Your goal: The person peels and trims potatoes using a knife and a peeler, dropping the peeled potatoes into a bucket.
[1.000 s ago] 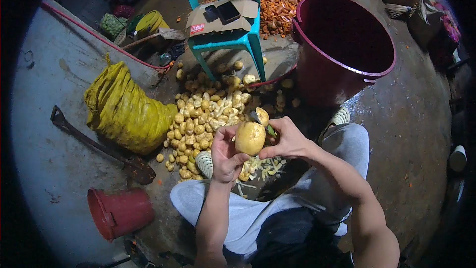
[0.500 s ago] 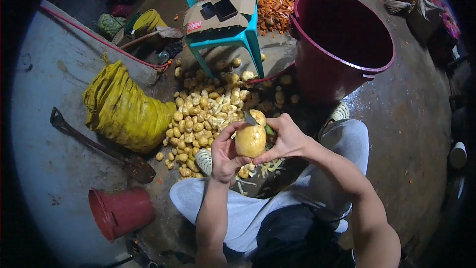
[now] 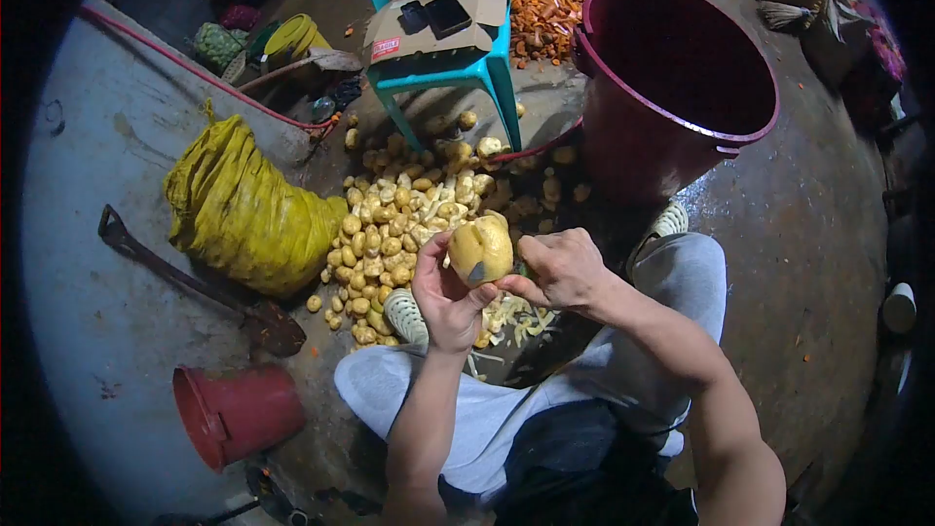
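My left hand is curled around a large yellow potato, which it holds up in front of my knees. The grey blade of a knife lies against the potato's lower face. Closed around the knife's handle, my right hand sits at the potato's right side with its thumb close to the blade; the fingers hide most of the handle. Beneath both hands, pale peelings are scattered on the floor. A heap of potatoes spreads just beyond my left hand.
A tall maroon bin stands ahead on the right. A teal chair carries cardboard with two dark devices. Orange pieces lie behind it. To the left are a yellow sack, a shovel and a red bucket.
The knife blade has gone from the potato's top to its lower face. My right hand has shifted slightly right, and the potato is turned and sits a little higher.
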`<state>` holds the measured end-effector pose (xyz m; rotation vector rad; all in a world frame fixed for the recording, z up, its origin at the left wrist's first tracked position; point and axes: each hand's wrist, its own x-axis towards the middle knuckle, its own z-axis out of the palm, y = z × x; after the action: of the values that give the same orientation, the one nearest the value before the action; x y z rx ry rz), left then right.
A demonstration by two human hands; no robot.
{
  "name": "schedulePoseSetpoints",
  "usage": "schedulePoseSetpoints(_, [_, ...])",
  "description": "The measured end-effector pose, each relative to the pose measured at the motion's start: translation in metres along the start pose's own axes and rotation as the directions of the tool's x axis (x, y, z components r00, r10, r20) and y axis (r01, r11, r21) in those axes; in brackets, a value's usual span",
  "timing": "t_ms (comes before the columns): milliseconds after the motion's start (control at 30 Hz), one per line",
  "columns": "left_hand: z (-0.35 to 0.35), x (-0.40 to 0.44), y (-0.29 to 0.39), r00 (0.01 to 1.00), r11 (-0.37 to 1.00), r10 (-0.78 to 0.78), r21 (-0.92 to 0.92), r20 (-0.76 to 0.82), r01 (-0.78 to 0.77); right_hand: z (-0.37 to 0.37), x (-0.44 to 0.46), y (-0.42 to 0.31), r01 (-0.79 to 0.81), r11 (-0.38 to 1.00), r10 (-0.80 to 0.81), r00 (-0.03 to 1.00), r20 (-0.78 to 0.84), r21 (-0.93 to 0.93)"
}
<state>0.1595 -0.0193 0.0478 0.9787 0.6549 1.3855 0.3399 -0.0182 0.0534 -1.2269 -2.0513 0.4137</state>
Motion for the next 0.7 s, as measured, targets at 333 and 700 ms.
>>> schedulePoseSetpoints(333, [-0.003, 0.003, 0.000, 0.996, 0.992, -0.085, 0.100, 0.031, 0.082, 0.001, 0.006, 0.009, -0.371, 0.762, 0.221, 0.920, 0.324, 0.532])
schedulePoseSetpoints(700, [-0.004, 0.001, 0.002, 0.964, 0.947, -0.225, -0.202, 0.144, 0.251, -0.004, 0.012, 0.012, -0.283, 0.842, 0.193, 0.953, 0.234, 0.460])
